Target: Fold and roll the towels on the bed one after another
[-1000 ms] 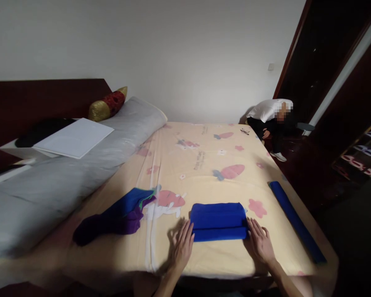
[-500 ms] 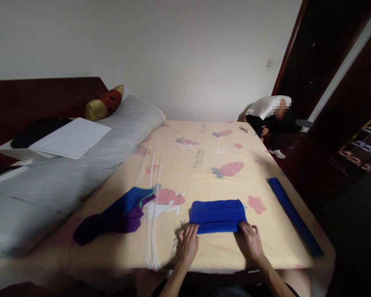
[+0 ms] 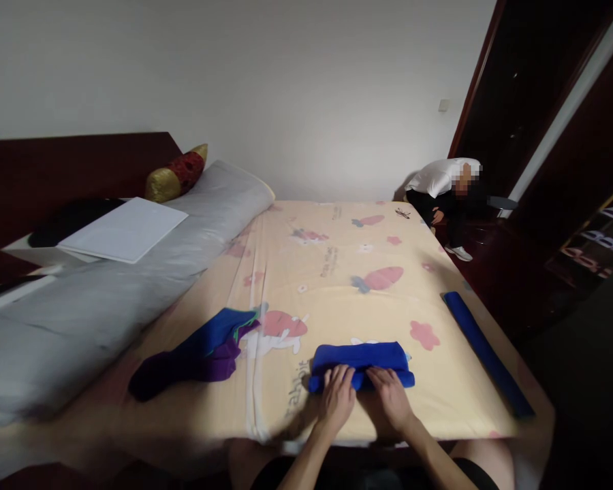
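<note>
A bright blue cloth [image 3: 360, 356], folded into a narrow band, lies near the front edge of the bed [image 3: 337, 272]. My left hand [image 3: 337, 399] and my right hand [image 3: 391, 398] rest side by side on its near edge, fingers curled over the fabric and pressing it. Both wrists come in from below. The fingertips are partly buried in the fold.
A purple and blue garment pile [image 3: 194, 354] lies to the left. A rolled blue cloth [image 3: 485, 352] sits along the bed's right edge. Grey bolster [image 3: 107, 292], white board [image 3: 125, 228] and red-gold cushion [image 3: 176, 173] are at the left. A person [image 3: 447, 194] crouches at the far right corner.
My hands moved from the cloth's two ends to its middle, close together. The blue cloth has become narrower, rolled or folded away from me.
</note>
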`<act>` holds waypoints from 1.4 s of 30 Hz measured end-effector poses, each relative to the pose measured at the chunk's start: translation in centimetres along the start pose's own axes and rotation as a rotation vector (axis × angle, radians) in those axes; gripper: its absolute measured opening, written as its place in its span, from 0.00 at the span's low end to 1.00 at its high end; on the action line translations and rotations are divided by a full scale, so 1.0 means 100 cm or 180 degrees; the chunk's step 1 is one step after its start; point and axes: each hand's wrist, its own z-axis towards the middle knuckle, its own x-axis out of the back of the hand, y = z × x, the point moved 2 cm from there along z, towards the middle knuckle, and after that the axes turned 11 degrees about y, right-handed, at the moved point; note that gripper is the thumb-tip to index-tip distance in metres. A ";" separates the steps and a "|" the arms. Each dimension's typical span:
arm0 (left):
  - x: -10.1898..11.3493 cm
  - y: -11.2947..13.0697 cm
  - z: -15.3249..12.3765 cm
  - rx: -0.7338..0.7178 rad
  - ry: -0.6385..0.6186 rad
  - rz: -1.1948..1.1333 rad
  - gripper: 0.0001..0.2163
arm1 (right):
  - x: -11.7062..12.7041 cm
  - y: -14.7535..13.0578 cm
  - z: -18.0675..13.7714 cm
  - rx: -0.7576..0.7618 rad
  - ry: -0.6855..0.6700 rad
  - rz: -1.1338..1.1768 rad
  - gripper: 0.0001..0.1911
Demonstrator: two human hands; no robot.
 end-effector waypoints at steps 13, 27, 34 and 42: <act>0.027 -0.079 -0.011 0.0065 0.0289 0.0503 0.20 | 0.010 0.099 -0.027 -0.0319 0.0693 -0.0547 0.22; -0.002 -0.042 0.019 -0.0185 -0.0118 0.0325 0.22 | -0.007 0.055 0.011 -0.0419 0.0170 -0.0259 0.28; 0.029 -0.097 -0.002 -0.0018 0.0339 0.0735 0.22 | 0.017 0.110 -0.031 -0.0351 0.0639 -0.0676 0.26; 0.030 -0.084 -0.047 -0.0754 0.0420 0.0582 0.23 | 0.013 0.092 -0.072 0.0362 0.0525 -0.0451 0.32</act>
